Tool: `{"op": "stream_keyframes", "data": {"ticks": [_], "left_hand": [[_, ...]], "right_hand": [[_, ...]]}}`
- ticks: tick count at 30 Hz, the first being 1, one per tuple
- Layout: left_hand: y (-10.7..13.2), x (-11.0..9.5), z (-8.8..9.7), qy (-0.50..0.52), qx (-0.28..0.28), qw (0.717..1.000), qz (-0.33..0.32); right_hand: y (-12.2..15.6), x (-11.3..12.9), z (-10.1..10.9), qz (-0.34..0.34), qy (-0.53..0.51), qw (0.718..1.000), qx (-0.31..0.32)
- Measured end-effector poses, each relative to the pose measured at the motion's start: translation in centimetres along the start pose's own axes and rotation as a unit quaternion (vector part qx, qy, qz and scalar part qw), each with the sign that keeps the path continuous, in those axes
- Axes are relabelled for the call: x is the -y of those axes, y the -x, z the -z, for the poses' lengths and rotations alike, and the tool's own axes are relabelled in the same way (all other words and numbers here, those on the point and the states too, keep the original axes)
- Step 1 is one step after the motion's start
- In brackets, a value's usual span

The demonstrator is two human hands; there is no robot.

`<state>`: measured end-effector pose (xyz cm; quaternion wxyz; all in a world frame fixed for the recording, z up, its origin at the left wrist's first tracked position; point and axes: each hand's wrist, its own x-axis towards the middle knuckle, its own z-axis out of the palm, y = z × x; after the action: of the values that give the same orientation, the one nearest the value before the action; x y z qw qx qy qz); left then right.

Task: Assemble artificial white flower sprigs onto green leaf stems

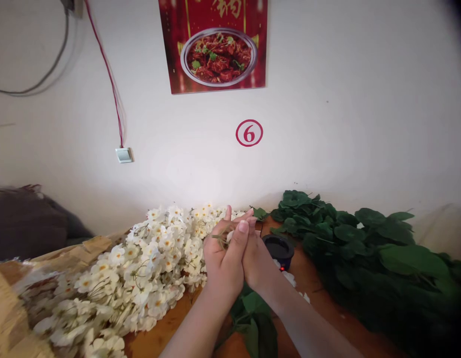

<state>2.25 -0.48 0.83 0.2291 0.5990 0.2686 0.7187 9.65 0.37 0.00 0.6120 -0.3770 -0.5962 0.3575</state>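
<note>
My left hand (221, 261) and my right hand (256, 261) are pressed together above the wooden table, palm side inward. Between their fingers is a thin green stem (221, 239) with a small white bit at its end; the exact grip is partly hidden. Behind and left of my left hand lies a large heap of artificial white blossoms (152, 263) with yellow centres. A small dark blue cup (278, 250) stands just beyond my right hand, and a large pile of green leaves (357, 238) lies right of it. A leafy sprig (255, 318) lies below my wrists.
A wooden table top (312, 293) carries these things. Flattened cardboard (81, 253) lies at the left, with dark fabric (25, 223) beyond it. Behind stands a white wall (345, 124) with a food poster (213, 47), a red number 6 (249, 133), a switch (123, 155) and cables.
</note>
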Motion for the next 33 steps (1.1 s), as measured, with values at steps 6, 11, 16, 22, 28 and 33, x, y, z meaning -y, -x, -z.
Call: {"op": "stream_keyframes", "data": {"ticks": [6,11,16,22,28,33], "left_hand": [[0.4,0.4,-0.3,0.009,0.000,1.000,-0.028],[0.9,-0.2,-0.5,0.015,-0.038,0.999,0.027],[0.5,0.0,-0.8,0.100,-0.043,0.993,0.039],[0.4,1.3,-0.9,0.173,0.010,0.984,0.039],[0.4,1.4,-1.2,0.244,0.019,0.967,0.069],[0.7,1.2,-1.2,0.211,-0.002,0.976,0.054]], "right_hand": [[0.1,0.8,-0.7,-0.036,-0.080,0.994,-0.070],[0.3,0.5,-1.7,-0.052,-0.198,0.975,-0.087],[0.3,-0.4,-1.6,-0.062,-0.176,0.974,-0.130],[0.0,0.1,-1.4,-0.049,-0.203,0.969,-0.133],[0.0,1.1,-1.5,0.001,-0.203,0.976,-0.078],[0.1,1.0,-1.4,0.010,-0.165,0.982,-0.095]]}}
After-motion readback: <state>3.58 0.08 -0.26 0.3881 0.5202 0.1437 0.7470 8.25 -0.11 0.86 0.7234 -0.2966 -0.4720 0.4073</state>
